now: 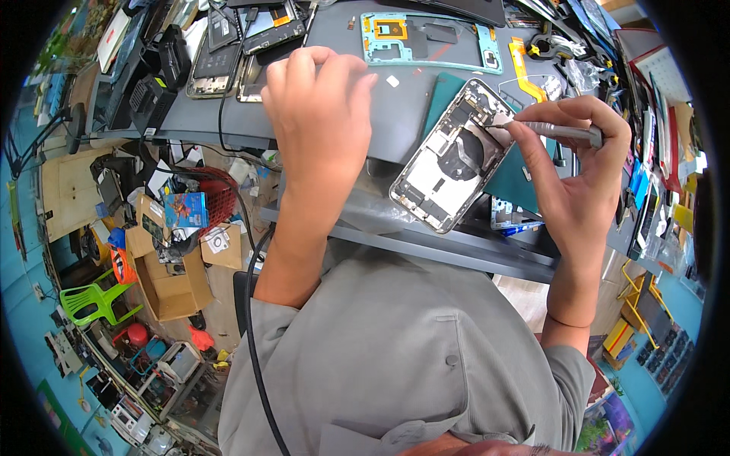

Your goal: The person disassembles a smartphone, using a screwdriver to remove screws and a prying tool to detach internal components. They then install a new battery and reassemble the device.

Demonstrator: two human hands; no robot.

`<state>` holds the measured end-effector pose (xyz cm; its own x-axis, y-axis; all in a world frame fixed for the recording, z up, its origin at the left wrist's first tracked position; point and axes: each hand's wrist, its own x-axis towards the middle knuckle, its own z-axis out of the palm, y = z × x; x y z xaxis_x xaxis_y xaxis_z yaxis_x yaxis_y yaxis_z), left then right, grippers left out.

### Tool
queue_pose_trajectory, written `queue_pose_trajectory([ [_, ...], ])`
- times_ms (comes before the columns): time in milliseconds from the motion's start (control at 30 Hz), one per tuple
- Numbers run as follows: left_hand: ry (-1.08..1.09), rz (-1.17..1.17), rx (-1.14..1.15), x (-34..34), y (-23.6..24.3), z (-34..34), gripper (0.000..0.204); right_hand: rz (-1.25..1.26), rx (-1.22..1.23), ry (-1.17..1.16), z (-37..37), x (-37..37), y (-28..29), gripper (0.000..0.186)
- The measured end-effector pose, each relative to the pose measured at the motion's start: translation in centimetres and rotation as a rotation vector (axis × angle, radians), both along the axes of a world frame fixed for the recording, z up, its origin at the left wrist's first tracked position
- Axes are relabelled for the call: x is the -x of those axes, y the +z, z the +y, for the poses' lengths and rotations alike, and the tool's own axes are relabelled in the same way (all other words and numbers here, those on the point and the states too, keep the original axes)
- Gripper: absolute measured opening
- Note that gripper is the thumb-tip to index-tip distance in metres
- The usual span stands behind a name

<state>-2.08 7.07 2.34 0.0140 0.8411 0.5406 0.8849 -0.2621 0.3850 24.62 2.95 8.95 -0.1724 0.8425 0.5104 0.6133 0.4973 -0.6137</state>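
Right hand (579,163) is pinching slim silver metal tweezers (559,131), tips working inside the opened silver-framed phone chassis (454,156) lying at the grey workbench's (395,114) front edge. Left hand (319,99) is resting loosely curled, empty, bracing on bench beside it.

I see a bright picture with soft, even light from above. My left hand (319,114) casts a faint shadow on the grey work mat (395,129). The open silver phone with its bare insides (452,156) looks sharp. Straight lines bend near the edges, the corners go black, and the far clutter looks small and a bit fuzzy.
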Motion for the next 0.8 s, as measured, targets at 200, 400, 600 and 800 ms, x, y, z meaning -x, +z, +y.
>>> queue_pose_trajectory([
  [200,0.026,0.005,-0.030,0.0,-0.1,1.0,0.015,0.026,-0.019,-0.138,-0.8,-0.6,-0.3,0.059],
  [400,-0.038,-0.061,-0.004,0.5,-1.0,1.4,0.016,0.244,0.037,-0.187,-2.2,-2.7,-1.9,0.057],
  [600,-0.033,0.018,-0.020,0.1,-0.7,1.8,0.012,0.371,0.108,-0.231,-2.9,-3.7,-2.7,0.058],
  [800,-0.098,-0.159,0.017,0.0,-0.3,1.7,0.009,0.510,0.104,-0.203,-2.9,-4.0,-3.1,0.057],
])
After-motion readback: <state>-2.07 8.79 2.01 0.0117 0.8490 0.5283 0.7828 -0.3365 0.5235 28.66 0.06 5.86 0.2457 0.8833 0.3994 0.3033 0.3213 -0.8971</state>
